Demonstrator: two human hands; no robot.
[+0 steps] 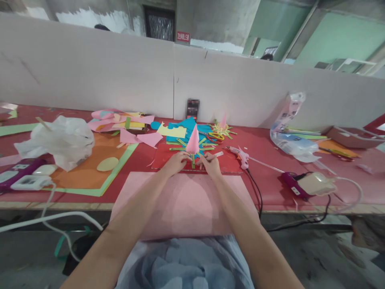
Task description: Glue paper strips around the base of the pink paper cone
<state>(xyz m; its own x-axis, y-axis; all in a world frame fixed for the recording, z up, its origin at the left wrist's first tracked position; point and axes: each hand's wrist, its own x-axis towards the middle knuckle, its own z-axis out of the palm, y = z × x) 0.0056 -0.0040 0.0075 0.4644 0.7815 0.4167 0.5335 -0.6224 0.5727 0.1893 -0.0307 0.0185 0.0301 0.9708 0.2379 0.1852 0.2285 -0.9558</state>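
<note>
Presently, we find both hands at a pink paper cone [193,140] standing upright on the red mat [231,162].

We note the left hand [175,162] and right hand [211,163] flank the cone's base, fingers narrowed onto the green paper strips [192,159] fanned out beneath it; whether they actually pinch a strip, we cannot tell. A pink paper sheet [183,204] lies under the forearms. A pink glue gun [243,157] rests just right of the right hand, and a crumpled white plastic bag [60,140] sits well apart to the left.
</note>
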